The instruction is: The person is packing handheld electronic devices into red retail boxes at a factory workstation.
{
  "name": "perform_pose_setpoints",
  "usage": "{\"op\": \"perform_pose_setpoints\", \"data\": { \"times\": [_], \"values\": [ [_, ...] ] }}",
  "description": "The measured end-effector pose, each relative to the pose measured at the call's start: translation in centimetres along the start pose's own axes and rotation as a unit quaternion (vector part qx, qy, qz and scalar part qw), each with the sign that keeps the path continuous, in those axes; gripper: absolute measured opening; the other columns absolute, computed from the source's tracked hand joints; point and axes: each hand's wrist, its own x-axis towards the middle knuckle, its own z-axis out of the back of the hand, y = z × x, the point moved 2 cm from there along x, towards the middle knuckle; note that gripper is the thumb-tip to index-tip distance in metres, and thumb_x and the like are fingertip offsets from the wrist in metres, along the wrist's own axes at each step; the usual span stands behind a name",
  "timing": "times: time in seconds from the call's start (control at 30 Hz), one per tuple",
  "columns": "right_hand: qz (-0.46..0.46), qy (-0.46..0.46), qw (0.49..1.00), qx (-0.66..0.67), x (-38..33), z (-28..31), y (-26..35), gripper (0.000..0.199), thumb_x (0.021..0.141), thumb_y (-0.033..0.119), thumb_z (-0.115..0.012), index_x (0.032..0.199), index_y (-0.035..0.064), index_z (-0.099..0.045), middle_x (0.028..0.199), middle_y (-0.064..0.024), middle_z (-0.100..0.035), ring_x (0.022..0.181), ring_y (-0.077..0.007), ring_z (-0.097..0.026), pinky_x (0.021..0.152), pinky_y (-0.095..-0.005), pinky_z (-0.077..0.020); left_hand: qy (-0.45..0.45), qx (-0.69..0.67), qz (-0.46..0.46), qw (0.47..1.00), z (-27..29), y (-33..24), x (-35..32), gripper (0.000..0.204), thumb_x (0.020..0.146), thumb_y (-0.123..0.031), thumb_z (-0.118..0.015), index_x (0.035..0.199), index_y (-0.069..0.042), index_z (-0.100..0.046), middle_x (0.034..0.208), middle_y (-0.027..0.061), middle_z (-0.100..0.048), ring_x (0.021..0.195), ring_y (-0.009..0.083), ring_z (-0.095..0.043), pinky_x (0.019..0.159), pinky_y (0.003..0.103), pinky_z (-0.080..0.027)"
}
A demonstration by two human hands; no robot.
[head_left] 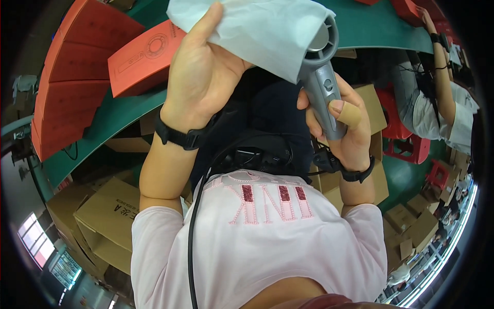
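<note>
The fingers (346, 114) of the right hand (343, 129) are wrapped tight around the grey handle of a hair dryer (321, 72), one fingertip taped, while the left hand (198, 77) pinches a white cloth (257, 26) between thumb and fingers and drapes it over the dryer's head. Around them lie red boxes (141, 56) on a green conveyor belt (110, 121), brown cartons (110, 216) on the floor, red stools (411, 144), and another person's arm (442, 77) at the right. The dryer stands upright in front of the person's chest, its head half hidden under the cloth, just right of the left hand.
</note>
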Motion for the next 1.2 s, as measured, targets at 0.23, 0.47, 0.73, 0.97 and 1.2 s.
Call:
{"op": "perform_pose_setpoints", "data": {
  "times": [0.23, 0.47, 0.73, 0.97, 1.2],
  "values": [
    [-0.013, -0.002, 0.992, -0.124, -0.6, 1.4, 0.2, 0.072, 0.083, 0.036, -0.065, 0.137, -0.0082, -0.051, 0.097, -0.018, -0.067, 0.056, -0.009, -0.054, 0.051, -0.0205, -0.0415, -0.021, 0.012, 0.017, 1.0, -0.3, 0.8, -1.2, 0.046, 0.11, -0.03, -0.043, 0.148, -0.003, -0.04, 0.147, 0.012, -0.053, 0.135, 0.0272, -0.052, 0.111, 0.048, -0.045],
    [-0.016, -0.012, 0.99, -0.141, -1.0, 1.0, 0.2, 0.073, 0.081, 0.037, -0.068, 0.138, -0.0058, -0.052, 0.098, -0.0167, -0.068, 0.059, -0.0079, -0.055, 0.053, -0.0203, -0.0429, -0.021, 0.01, 0.001, 1.0, -0.2, 0.7, -1.4, 0.045, 0.11, -0.028, -0.043, 0.147, -0.003, -0.04, 0.146, 0.0114, -0.054, 0.135, 0.027, -0.053, 0.113, 0.048, -0.044],
    [-0.001, -0.019, 0.985, -0.172, -0.8, 0.8, 0.3, 0.078, 0.08, 0.038, -0.069, 0.142, -0.0046, -0.048, 0.099, -0.0166, -0.069, 0.06, -0.0073, -0.056, 0.053, -0.02, -0.0436, -0.034, 0.027, -0.017, 0.999, -0.8, 0.6, -1.2, 0.044, 0.11, -0.027, -0.043, 0.147, -0.004, -0.041, 0.147, 0.011, -0.054, 0.135, 0.0265, -0.053, 0.113, 0.048, -0.044],
    [0.052, -0.052, 0.98, -0.187, -0.8, 0.8, -0.2, 0.094, 0.081, 0.037, -0.069, 0.156, -0.0039, -0.029, 0.097, -0.0205, -0.07, 0.057, -0.0091, -0.06, 0.05, -0.0203, -0.0442, -0.066, 0.086, -0.021, 0.994, -0.9, 0.6, -1.2, 0.045, 0.109, -0.029, -0.046, 0.146, -0.004, -0.043, 0.144, 0.0109, -0.056, 0.132, 0.0265, -0.055, 0.109, 0.048, -0.047],
    [-0.01, -0.037, 0.995, -0.092, -1.3, 0.6, 0.0, 0.092, 0.084, 0.035, -0.064, 0.157, -0.0041, -0.025, 0.098, -0.0263, -0.067, 0.051, -0.0118, -0.06, 0.044, -0.0218, -0.0459, -0.097, 0.186, -0.046, 0.977, -0.6, 1.0, -1.3, 0.045, 0.108, -0.031, -0.046, 0.143, -0.002, -0.046, 0.139, 0.0134, -0.06, 0.126, 0.0265, -0.061, 0.102, 0.046, -0.052]
  ]
}}
